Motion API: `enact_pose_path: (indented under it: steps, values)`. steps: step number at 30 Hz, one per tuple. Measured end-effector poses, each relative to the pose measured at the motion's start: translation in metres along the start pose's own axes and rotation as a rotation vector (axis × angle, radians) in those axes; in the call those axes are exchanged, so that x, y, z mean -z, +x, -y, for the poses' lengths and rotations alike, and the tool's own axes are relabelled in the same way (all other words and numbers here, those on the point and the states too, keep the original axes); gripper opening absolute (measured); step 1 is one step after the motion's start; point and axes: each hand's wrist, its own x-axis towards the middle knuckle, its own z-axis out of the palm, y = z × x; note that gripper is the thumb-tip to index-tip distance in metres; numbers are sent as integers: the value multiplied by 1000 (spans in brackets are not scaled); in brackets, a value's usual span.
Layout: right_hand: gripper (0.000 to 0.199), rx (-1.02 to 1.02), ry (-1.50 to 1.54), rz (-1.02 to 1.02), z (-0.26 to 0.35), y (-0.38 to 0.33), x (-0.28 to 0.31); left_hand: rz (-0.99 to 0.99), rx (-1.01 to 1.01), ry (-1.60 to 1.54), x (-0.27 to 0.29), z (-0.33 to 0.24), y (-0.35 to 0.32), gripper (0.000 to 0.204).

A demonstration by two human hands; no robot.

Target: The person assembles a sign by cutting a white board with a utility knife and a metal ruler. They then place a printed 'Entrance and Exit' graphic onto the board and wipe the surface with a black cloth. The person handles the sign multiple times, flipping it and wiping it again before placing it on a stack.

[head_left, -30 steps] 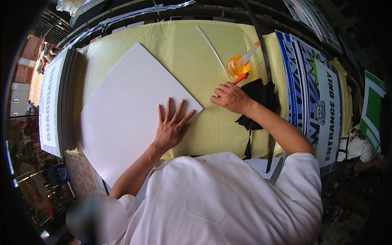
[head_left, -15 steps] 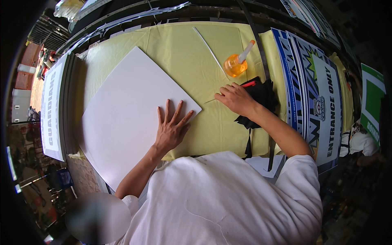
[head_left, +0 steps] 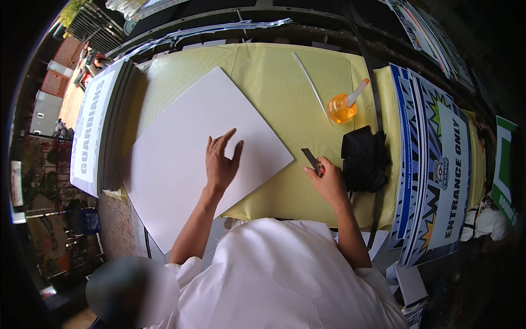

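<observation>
A large white board (head_left: 186, 137) lies turned cornerwise on the yellow-covered table (head_left: 263, 203). Over its right part is my left hand (head_left: 222, 164), fingers apart and holding nothing; whether it touches the board I cannot tell. My right hand (head_left: 330, 181) grips a utility knife (head_left: 312, 160) with a dark blade and a bit of red at the handle. The blade points up and left, a little right of the board's right corner. Beside my right hand rests a bundle of black cloth (head_left: 364, 159).
An orange-filled spray bottle (head_left: 342, 109) stands near the far right, beside a thin white strip (head_left: 311, 88). Stacks of printed signs flank the table, one at the left (head_left: 96, 129) and one at the right (head_left: 433, 164). A dark strap (head_left: 378, 109) crosses the right side.
My left hand has come up from lying flat, its fingers now curling. My right hand has moved nearer to me and turned the knife blade upward. The whole view has shifted.
</observation>
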Motion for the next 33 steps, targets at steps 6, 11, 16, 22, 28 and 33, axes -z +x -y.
enact_pose_path:
  steps: [6, 11, 16, 22, 28, 33]
  values:
    - [33, -38, 22, -15, -3, -17, 0, -700, 504, 434, 163, 217, -75, 60]
    - [27, -35, 29, -17, -15, -21, -5, -404, 1432, 535, 225, 284, -234, 105]
    - [28, 38, 7, -18, -27, -5, 4, -277, 1338, -536, 240, 222, -261, 63]
    - [29, 101, -60, -50, -5, 9, 21, -381, 1243, -595, 254, 179, -267, 40]
    - [28, 91, 21, -94, -6, 11, 26, -481, 956, -789, 292, 143, -264, 35]
    - [27, 152, 47, -134, -3, 10, 29, -468, 673, -744, 391, 116, -231, 36]
